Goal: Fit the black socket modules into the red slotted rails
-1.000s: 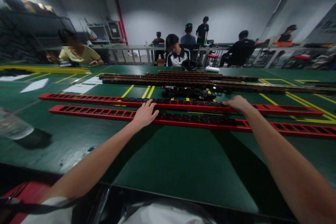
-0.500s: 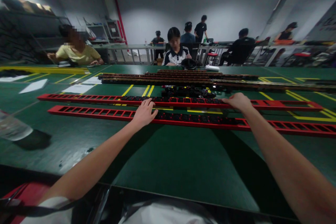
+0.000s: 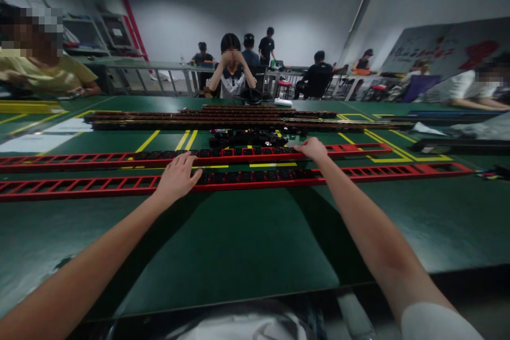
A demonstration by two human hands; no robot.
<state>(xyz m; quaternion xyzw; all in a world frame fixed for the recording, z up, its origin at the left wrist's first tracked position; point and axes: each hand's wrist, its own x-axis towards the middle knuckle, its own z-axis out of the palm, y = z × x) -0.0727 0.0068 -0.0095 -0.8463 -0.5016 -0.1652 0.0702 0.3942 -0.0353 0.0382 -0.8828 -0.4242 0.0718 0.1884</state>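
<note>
Two long red slotted rails lie side by side across the green table [image 3: 239,244], both partly filled with black socket modules. My left hand [image 3: 176,176] rests across the near rail [image 3: 358,172], fingers reaching to the far rail [image 3: 79,159]. My right hand [image 3: 313,149] lies palm down on the far rail at the end of its row of black modules. Neither hand visibly holds anything. A heap of loose black modules [image 3: 247,138] sits just behind the far rail, between my hands.
Several dark long rails [image 3: 207,117] are stacked further back. Yellow lines mark the table. A person [image 3: 231,71] sits opposite with hands at the face. Another in yellow [image 3: 43,77] sits far left, another [image 3: 466,90] far right. More people work at tables behind.
The view has swung to the right, so the rails and both hands appear further left. Both hands stay on the rails. The person opposite has raised both hands to the face.
</note>
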